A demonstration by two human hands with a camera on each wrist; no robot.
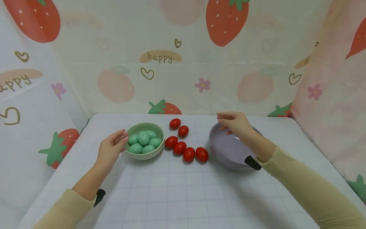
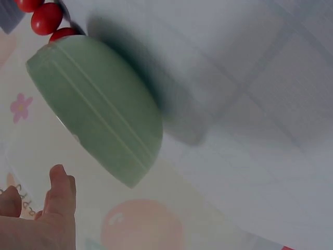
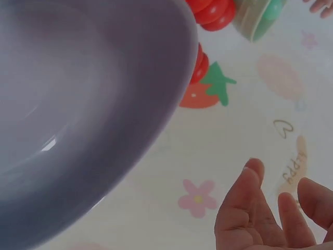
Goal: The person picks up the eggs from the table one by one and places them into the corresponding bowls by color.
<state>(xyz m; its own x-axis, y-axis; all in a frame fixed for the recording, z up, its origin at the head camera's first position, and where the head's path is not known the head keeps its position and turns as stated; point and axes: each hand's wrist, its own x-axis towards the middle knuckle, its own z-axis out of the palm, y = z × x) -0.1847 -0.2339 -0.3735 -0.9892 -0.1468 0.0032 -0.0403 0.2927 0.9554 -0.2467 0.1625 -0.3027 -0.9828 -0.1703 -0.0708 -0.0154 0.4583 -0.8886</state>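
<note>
My left hand (image 1: 112,149) is beside the left rim of a light green bowl (image 1: 145,156), its fingers loosely bent and holding nothing. Several smooth green eggs (image 1: 144,138) lie in that bowl. In the left wrist view a gap shows between the fingers (image 2: 58,195) and the green bowl (image 2: 99,104). Above a wide purple bowl (image 1: 228,159) hovers my right hand (image 1: 235,124), fingers relaxed with nothing in them. No object shows inside the visible part of the purple bowl (image 3: 99,94) in the right wrist view. Several red eggs (image 1: 179,148) lie between the two bowls.
A white grid-patterned cloth (image 1: 171,194) covers the table. Behind the table stands a printed curtain (image 1: 183,73) with strawberries, hearts and flowers, and similar cloth hangs at both sides. One red egg (image 1: 202,155) lies close to the purple bowl's left side.
</note>
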